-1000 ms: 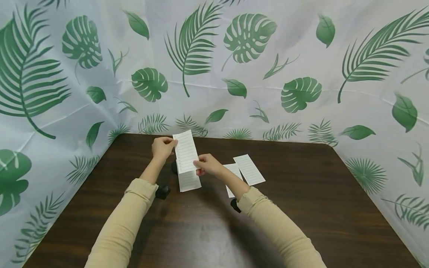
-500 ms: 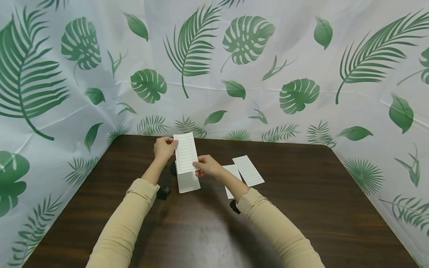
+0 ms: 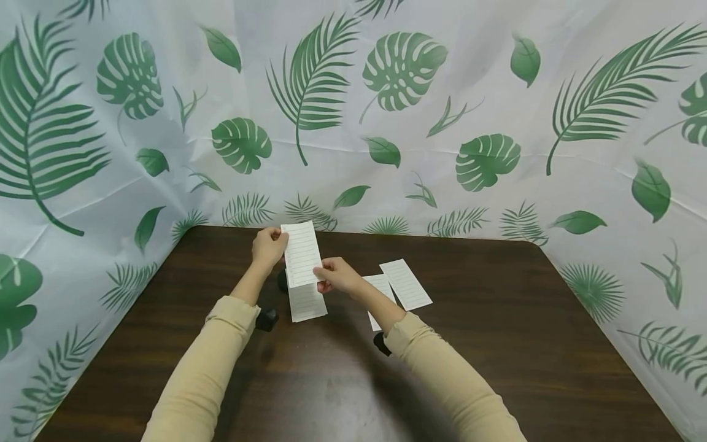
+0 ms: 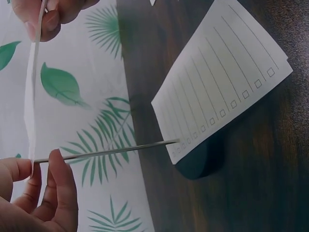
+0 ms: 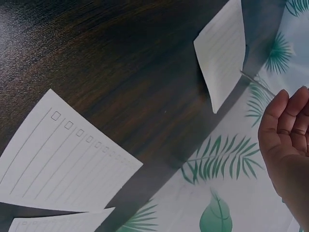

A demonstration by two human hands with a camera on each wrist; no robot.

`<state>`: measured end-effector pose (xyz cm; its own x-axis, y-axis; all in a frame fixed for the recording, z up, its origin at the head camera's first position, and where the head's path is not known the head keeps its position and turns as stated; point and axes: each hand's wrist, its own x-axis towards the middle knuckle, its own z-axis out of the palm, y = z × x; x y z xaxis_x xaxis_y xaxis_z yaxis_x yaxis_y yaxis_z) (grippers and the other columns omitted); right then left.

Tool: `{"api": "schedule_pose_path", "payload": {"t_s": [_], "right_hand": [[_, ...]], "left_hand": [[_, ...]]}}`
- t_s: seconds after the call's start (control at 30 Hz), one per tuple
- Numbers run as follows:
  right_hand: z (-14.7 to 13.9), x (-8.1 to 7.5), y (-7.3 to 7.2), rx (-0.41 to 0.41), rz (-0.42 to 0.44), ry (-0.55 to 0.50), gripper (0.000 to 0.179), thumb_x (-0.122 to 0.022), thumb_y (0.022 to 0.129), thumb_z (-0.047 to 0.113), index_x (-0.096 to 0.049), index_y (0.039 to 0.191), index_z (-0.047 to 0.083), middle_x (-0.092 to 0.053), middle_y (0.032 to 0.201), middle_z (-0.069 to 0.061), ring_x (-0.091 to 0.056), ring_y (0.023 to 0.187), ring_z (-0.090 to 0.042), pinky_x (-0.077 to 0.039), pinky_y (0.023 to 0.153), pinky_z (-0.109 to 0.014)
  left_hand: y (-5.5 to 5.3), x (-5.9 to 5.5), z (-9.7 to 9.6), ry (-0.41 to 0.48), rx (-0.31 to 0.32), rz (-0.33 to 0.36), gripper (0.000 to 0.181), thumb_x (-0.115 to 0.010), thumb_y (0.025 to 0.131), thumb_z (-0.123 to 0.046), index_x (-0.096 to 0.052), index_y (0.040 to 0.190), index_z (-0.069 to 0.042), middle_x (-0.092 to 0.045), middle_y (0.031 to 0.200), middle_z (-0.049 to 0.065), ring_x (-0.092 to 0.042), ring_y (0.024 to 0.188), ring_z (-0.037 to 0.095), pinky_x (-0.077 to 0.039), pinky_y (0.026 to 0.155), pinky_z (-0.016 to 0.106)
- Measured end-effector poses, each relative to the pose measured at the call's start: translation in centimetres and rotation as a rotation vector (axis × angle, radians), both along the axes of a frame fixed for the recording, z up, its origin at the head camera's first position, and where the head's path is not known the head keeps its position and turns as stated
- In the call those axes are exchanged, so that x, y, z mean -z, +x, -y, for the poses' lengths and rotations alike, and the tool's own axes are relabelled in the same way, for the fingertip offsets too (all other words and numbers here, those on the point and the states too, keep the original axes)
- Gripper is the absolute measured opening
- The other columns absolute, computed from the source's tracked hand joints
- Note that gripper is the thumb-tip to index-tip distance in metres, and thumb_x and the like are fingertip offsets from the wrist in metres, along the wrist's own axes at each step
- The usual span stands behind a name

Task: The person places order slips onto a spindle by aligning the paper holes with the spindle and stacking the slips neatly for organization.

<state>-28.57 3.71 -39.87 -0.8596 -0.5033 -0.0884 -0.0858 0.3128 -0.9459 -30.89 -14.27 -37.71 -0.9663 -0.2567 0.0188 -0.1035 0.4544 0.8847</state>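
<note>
A white checklist sheet (image 3: 301,250), ruled with lines and small boxes, is held up over the far left part of the table. My left hand (image 3: 269,247) pinches it by its upper left edge. With thumb and fingers, my right hand (image 3: 338,275) grips the lower right edge. In the left wrist view the sheet (image 4: 31,96) appears edge-on, and a thin straight stick (image 4: 120,150) runs out from between the left fingers; its kind is unclear. Beneath the raised sheet lies a small stack of similar sheets (image 3: 307,302), its upper part covered in the head view.
Two more checklist sheets, one fully visible (image 3: 405,283) and one partly behind the right forearm (image 3: 380,282), overlap on the table to the right. A dark rounded object (image 4: 195,162) sits by the stack. A leaf-patterned curtain (image 3: 331,153) hangs beyond the dark wooden table (image 3: 497,344).
The head view has shifted slightly. Both hands keep their hold on the sheet, which stays in nearly the same place over the stack.
</note>
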Motion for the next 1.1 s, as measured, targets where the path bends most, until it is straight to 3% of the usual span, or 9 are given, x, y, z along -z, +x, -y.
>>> {"api": "schedule_pose_path", "payload": {"t_s": [0.13, 0.2, 0.37, 0.53, 0.67, 0.97, 1.1], "right_hand": [[0.1, 0.3, 0.0, -0.007, -0.012, -0.01, 0.021, -0.046, 0.098, 0.007, -0.055, 0.086, -0.007, -0.054, 0.055, 0.004, -0.054, 0.053, -0.004, -0.058, 0.063, -0.028], [0.1, 0.4, 0.0, -0.021, -0.011, -0.017, 0.021, -0.045, 0.099, 0.008, -0.055, 0.091, -0.009, -0.054, 0.054, 0.005, -0.054, 0.053, -0.004, -0.055, 0.06, -0.023], [0.5, 0.7, 0.4, -0.058, -0.02, -0.021, 0.023, -0.043, 0.1, 0.007, -0.054, 0.099, -0.013, -0.054, 0.054, 0.006, -0.053, 0.053, -0.003, -0.052, 0.059, -0.019], [0.5, 1.0, 0.8, -0.042, -0.012, -0.02, 0.022, -0.043, 0.1, 0.007, -0.054, 0.095, -0.011, -0.054, 0.054, 0.005, -0.053, 0.053, -0.004, -0.054, 0.06, -0.021], [0.5, 1.1, 0.6, -0.026, 0.023, -0.025, 0.021, -0.043, 0.1, 0.007, -0.054, 0.093, -0.01, -0.053, 0.054, 0.003, -0.052, 0.052, -0.005, -0.053, 0.057, -0.02], [0.2, 0.8, 0.6, -0.025, 0.082, -0.018, 0.021, -0.043, 0.1, 0.008, -0.053, 0.089, -0.006, -0.054, 0.053, 0.003, -0.053, 0.051, -0.006, -0.054, 0.057, -0.022], [0.3, 1.0, 0.3, -0.015, 0.086, 0.014, 0.022, -0.044, 0.1, 0.009, -0.052, 0.088, -0.008, -0.055, 0.055, 0.0, -0.054, 0.053, -0.008, -0.058, 0.063, -0.032]], "left_hand": [[-0.1, -0.2, 0.1, 0.053, 0.02, 0.033, 0.039, -0.044, 0.096, -0.02, -0.053, 0.128, 0.002, -0.056, 0.12, 0.019, -0.057, 0.086, 0.023, -0.053, 0.054, 0.018], [-0.1, -0.4, 0.2, 0.101, 0.029, 0.056, 0.041, -0.044, 0.097, -0.02, -0.05, 0.131, 0.002, -0.054, 0.124, 0.019, -0.056, 0.089, 0.022, -0.057, 0.063, 0.025], [-0.1, -0.3, 0.8, 0.228, 0.042, 0.124, 0.04, -0.045, 0.098, -0.022, -0.051, 0.131, 0.0, -0.052, 0.121, 0.015, -0.051, 0.085, 0.014, -0.057, 0.081, 0.036], [-0.3, -0.1, 1.3, 0.339, 0.021, 0.199, 0.038, -0.047, 0.098, -0.022, -0.054, 0.129, -0.001, -0.05, 0.104, 0.006, -0.049, 0.083, 0.012, -0.055, 0.065, 0.019], [-0.5, -0.2, 1.4, 0.344, 0.029, 0.213, 0.037, -0.049, 0.098, -0.021, -0.054, 0.128, -0.001, -0.051, 0.098, 0.005, -0.052, 0.079, 0.012, -0.053, 0.056, 0.014], [-0.9, -1.2, 1.4, 0.325, 0.053, 0.272, 0.035, -0.051, 0.097, -0.017, -0.054, 0.127, 0.002, -0.05, 0.099, 0.006, -0.051, 0.084, 0.016, -0.057, 0.082, 0.026], [-0.9, -1.1, 1.6, 0.345, 0.038, 0.283, 0.035, -0.053, 0.096, -0.013, -0.054, 0.126, 0.004, -0.051, 0.094, 0.005, -0.051, 0.078, 0.013, -0.057, 0.078, 0.024]]}}
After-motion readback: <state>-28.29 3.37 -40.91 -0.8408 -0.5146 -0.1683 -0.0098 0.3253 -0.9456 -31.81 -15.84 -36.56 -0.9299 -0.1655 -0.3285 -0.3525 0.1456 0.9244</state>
